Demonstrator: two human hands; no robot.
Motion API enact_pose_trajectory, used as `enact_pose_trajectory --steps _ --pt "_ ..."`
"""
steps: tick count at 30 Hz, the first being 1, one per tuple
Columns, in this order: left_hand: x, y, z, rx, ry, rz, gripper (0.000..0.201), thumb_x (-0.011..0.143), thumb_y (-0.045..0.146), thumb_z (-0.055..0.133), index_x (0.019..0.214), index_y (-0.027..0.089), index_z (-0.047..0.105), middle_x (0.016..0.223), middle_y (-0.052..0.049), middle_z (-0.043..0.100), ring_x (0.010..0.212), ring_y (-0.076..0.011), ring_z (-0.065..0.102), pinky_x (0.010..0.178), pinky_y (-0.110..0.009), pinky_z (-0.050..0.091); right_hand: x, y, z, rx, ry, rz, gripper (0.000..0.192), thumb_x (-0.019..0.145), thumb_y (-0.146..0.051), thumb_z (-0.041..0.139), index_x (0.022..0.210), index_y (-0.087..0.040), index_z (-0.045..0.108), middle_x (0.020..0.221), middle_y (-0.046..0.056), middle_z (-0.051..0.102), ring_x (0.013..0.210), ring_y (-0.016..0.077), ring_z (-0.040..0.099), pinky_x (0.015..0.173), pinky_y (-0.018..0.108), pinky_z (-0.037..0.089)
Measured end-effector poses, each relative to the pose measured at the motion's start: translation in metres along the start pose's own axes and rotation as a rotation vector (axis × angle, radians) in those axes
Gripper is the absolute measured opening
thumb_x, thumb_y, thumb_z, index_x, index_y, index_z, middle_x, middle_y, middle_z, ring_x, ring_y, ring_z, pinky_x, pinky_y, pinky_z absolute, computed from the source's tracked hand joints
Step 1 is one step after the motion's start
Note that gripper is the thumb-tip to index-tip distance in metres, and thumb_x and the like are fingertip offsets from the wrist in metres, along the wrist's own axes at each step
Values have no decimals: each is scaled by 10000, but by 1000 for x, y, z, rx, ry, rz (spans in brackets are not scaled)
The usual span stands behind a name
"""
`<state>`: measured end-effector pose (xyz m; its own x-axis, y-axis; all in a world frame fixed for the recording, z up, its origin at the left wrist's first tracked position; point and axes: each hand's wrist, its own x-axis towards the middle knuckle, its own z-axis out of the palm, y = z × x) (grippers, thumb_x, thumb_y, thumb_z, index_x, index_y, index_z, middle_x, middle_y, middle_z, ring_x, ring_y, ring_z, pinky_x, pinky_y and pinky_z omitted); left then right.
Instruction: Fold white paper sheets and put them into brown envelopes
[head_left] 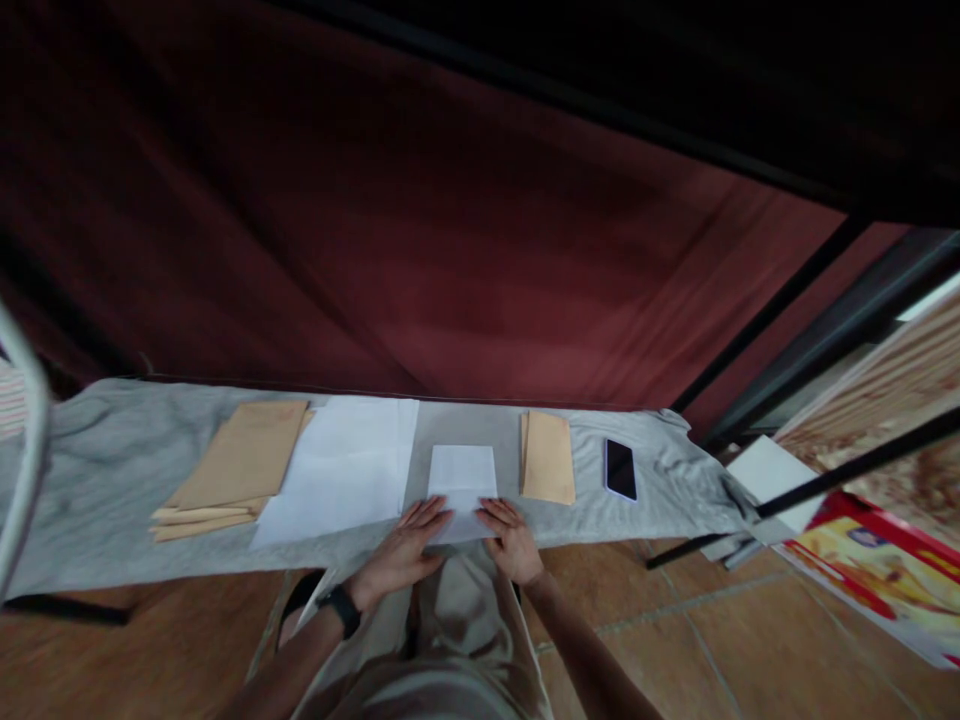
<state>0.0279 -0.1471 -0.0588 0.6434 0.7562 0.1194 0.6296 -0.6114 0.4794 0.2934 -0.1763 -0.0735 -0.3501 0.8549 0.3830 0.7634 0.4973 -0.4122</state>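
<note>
A folded sheet of white paper (463, 468) lies on the grey cloth in front of me. My left hand (411, 540) rests flat at its left edge, fingers stretched out onto the paper. On the opposite edge lies my right hand (511, 538), its fingers also extended and pressing lightly on the sheet. To the left is a stack of larger white sheets (341, 465), partly beside a pile of brown envelopes (244, 455). A smaller set of brown envelopes (547, 457) sits to the right of the folded paper.
A phone (620, 470) with a dark screen lies right of the small envelopes. The grey cloth (671, 490) covers a narrow table. Behind it hangs a dark red fabric (480, 250). At the lower right stands a red and yellow box (885, 570), near black metal bars (780, 300).
</note>
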Motion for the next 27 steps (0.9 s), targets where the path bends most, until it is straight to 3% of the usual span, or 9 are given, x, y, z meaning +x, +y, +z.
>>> enact_pose_trajectory --steps 3,6,10,13,18,24,27 --pt "14 8 -7 -109 9 -16 600 866 283 626 1454 298 508 1563 -58 454 1466 -228 388 1233 -484 267 1 1 -2 5 -42 -4 519 823 -119 542 1306 -267 661 1420 47 614 1330 207 549 1171 458 394" --pt "48 18 -8 -100 101 -34 492 976 323 479 1461 241 500 1552 -88 468 1459 -203 399 1227 -462 289 2 1 -2 9 -66 9 538 818 -126 546 1327 -270 647 1438 42 598 1340 202 537 1194 451 360" --pt "102 25 5 -14 94 -4 483 996 299 412 1452 174 509 1572 -111 434 1484 -210 352 1234 -445 276 2 0 -1 3 -81 41 532 817 -136 559 1326 -260 650 1442 45 595 1342 208 533 1205 446 338" --pt "125 20 19 48 76 -13 459 986 278 422 1420 201 548 1551 -100 468 1479 -226 363 1237 -475 250 1 1 -1 -9 -68 29 486 840 -188 590 1318 -253 654 1431 58 604 1341 216 532 1192 444 356" --pt "124 1 29 111 142 -59 479 979 347 450 1447 270 522 1571 -52 446 1497 -248 327 1248 -496 195 0 5 2 -2 -27 -17 433 880 -281 610 1307 -228 654 1422 83 609 1330 222 538 1179 438 368" --pt "106 -23 22 169 237 -208 536 984 368 404 1484 184 472 1569 -118 436 1498 -268 324 1239 -494 226 -1 7 2 25 -63 1 467 867 -287 612 1329 -224 639 1444 77 592 1341 226 531 1188 440 354" --pt "93 -25 20 186 222 -257 536 976 338 411 1472 146 482 1562 -151 440 1484 -282 351 1227 -501 265 0 5 0 45 -82 23 504 837 -256 618 1340 -225 633 1455 75 581 1351 230 523 1200 451 339"
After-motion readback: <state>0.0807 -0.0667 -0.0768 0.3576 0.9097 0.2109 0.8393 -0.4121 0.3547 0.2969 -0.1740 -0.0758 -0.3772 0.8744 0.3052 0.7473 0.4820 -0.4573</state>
